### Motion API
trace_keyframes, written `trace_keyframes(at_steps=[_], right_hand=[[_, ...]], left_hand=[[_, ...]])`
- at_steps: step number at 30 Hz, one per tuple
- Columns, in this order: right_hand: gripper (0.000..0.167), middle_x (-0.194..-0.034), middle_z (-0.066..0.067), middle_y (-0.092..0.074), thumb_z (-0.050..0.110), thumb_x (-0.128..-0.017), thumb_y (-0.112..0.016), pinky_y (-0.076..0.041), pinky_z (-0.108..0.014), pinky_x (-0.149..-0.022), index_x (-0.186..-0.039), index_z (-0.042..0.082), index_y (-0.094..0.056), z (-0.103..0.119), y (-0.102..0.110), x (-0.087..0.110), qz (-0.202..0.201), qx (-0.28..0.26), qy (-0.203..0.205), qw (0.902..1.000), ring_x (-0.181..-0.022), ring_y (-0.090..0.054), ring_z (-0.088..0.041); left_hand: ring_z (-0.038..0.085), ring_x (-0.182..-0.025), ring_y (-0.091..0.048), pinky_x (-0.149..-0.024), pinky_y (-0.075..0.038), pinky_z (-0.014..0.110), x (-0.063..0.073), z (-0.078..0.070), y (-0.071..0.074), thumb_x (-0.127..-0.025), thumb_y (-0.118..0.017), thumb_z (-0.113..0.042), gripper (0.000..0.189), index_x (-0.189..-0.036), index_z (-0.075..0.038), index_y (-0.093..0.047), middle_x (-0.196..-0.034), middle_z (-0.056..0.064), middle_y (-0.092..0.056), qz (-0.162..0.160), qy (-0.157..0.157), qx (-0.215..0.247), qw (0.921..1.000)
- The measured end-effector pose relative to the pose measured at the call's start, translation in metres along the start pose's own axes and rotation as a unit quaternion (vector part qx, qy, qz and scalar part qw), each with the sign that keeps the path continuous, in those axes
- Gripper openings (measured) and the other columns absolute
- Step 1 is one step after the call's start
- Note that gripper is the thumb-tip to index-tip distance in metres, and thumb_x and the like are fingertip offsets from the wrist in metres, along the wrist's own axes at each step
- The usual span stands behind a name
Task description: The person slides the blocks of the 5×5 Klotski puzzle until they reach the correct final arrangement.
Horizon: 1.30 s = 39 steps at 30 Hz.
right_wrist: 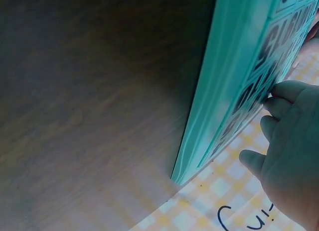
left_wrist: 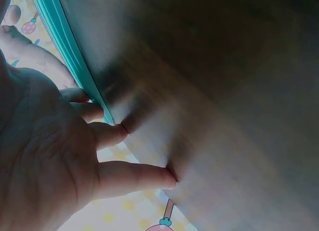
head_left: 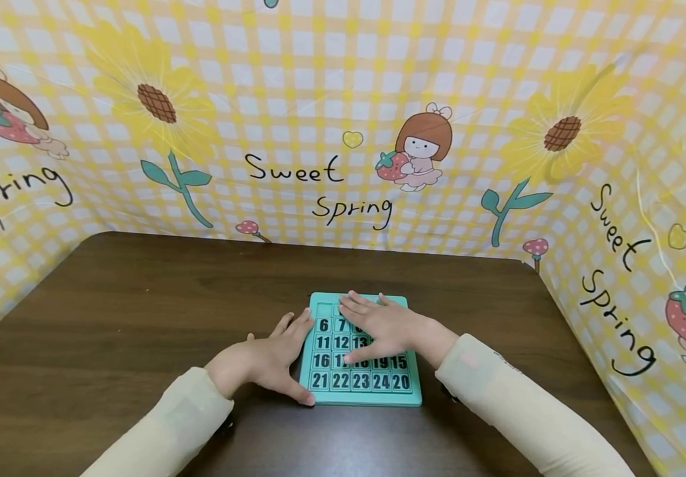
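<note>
A turquoise number slide puzzle (head_left: 367, 399) lies flat on the table, black numerals on its square tiles. Its top-left slot shows no tile; the lower rows read 16, 17, 18, 19, 15 and 21, 22, 23, 24, 20. Along the puzzle's left edge rests my left hand (head_left: 273, 359), fingers spread and thumb at the lower-left corner. My right hand (head_left: 392, 330) lies over the upper tiles with its fingers extended, hiding much of the top rows. In the right wrist view, that hand (right_wrist: 294, 141) has its fingertips at the tile face (right_wrist: 259, 86).
The dark brown wooden table (head_left: 140, 318) spreads around the puzzle on all sides. Behind it and at both sides hangs a yellow checked cloth (head_left: 295, 86) printed with flowers and lettering. Cream sleeves (head_left: 170, 417) cover both forearms.
</note>
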State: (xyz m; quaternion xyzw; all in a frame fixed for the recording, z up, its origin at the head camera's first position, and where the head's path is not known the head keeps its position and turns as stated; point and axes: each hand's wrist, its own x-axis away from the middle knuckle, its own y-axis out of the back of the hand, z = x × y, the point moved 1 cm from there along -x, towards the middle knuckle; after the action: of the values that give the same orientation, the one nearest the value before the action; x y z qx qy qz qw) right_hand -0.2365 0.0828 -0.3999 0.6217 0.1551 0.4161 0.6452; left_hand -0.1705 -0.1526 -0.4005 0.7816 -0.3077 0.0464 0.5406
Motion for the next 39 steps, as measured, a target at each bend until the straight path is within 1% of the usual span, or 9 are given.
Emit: trace_keyframes(at_steps=[10, 15, 20, 24, 28, 31, 35, 39], right_hand=[[0.096, -0.169, 0.005, -0.001, 0.075, -0.090, -0.045, -0.008, -0.055, -0.124, -0.161, 0.020, -0.011, 0.008, 0.002, -0.011, 0.006, 0.002, 0.000, 1.0000, -0.156, 0.004, -0.014], [0.097, -0.169, 0.004, 0.000, 0.075, -0.090, -0.045, -0.008, -0.054, -0.124, -0.161, 0.019, -0.010, 0.013, 0.003, -0.017, 0.007, 0.003, 0.003, 1.0000, -0.156, 0.004, -0.014], [0.098, -0.169, 0.003, 0.001, 0.075, -0.090, -0.046, -0.008, -0.055, -0.124, -0.161, 0.019, -0.009, 0.014, 0.004, -0.018, 0.009, -0.007, 0.007, 0.9999, -0.156, 0.005, -0.015], [0.098, -0.169, 0.001, 0.001, 0.073, -0.091, -0.047, -0.007, -0.058, -0.123, -0.161, 0.017, -0.008, 0.005, 0.006, -0.013, -0.001, -0.021, 0.006, 0.9998, -0.156, 0.006, -0.017], [0.097, -0.169, 0.000, 0.000, 0.071, -0.091, -0.050, -0.006, -0.060, -0.122, -0.161, 0.016, -0.009, -0.008, 0.007, -0.001, -0.011, -0.032, -0.010, 0.9994, -0.156, 0.005, -0.017], [0.097, -0.169, 0.000, -0.001, 0.070, -0.091, -0.050, -0.007, -0.061, -0.122, -0.161, 0.017, -0.009, -0.015, 0.006, 0.008, -0.009, -0.031, -0.019, 0.9993, -0.156, 0.004, -0.018], [0.096, -0.169, 0.000, -0.004, 0.071, -0.091, -0.050, -0.008, -0.062, -0.121, -0.161, 0.017, -0.012, -0.018, 0.002, 0.018, -0.004, -0.032, -0.018, 0.9993, -0.157, 0.003, -0.020], [0.095, -0.169, 0.001, -0.004, 0.072, -0.091, -0.049, -0.007, -0.062, -0.121, -0.161, 0.017, -0.015, -0.018, -0.002, 0.023, 0.000, -0.040, -0.019, 0.9990, -0.157, 0.002, -0.020]], left_hand=[[0.036, -0.155, 0.004, -0.097, -0.011, 0.088, -0.003, 0.000, -0.001, -0.067, -0.080, -0.068, 0.135, -0.161, -0.011, -0.002, -0.169, 0.006, 0.007, 0.004, 0.006, -0.005, 1.0000], [0.035, -0.155, 0.005, -0.098, -0.011, 0.088, -0.004, 0.000, -0.001, -0.067, -0.080, -0.068, 0.134, -0.161, -0.011, -0.002, -0.169, 0.006, 0.008, 0.007, 0.008, -0.006, 0.9999], [0.037, -0.155, 0.005, -0.097, -0.011, 0.088, -0.003, -0.001, -0.001, -0.068, -0.080, -0.068, 0.134, -0.161, -0.010, -0.002, -0.169, 0.007, 0.008, 0.010, 0.007, -0.006, 0.9999], [0.038, -0.155, 0.004, -0.097, -0.012, 0.088, -0.002, -0.001, 0.000, -0.068, -0.080, -0.067, 0.134, -0.160, -0.010, -0.002, -0.169, 0.007, 0.008, 0.009, 0.007, -0.008, 0.9999], [0.037, -0.155, 0.004, -0.097, -0.012, 0.088, -0.001, -0.002, 0.002, -0.068, -0.081, -0.066, 0.134, -0.160, -0.010, -0.002, -0.169, 0.007, 0.008, 0.007, 0.008, -0.010, 0.9999], [0.037, -0.155, 0.005, -0.097, -0.012, 0.088, -0.001, -0.002, 0.003, -0.068, -0.081, -0.066, 0.134, -0.160, -0.010, -0.001, -0.169, 0.007, 0.009, 0.009, 0.007, -0.008, 0.9999], [0.037, -0.155, 0.006, -0.097, -0.011, 0.088, -0.001, -0.002, 0.002, -0.068, -0.081, -0.065, 0.134, -0.160, -0.009, -0.001, -0.169, 0.007, 0.010, 0.012, 0.006, -0.005, 0.9999], [0.036, -0.155, 0.006, -0.097, -0.011, 0.088, -0.002, -0.001, 0.000, -0.068, -0.081, -0.065, 0.134, -0.160, -0.010, -0.001, -0.169, 0.006, 0.010, 0.011, 0.004, -0.002, 0.9999]])
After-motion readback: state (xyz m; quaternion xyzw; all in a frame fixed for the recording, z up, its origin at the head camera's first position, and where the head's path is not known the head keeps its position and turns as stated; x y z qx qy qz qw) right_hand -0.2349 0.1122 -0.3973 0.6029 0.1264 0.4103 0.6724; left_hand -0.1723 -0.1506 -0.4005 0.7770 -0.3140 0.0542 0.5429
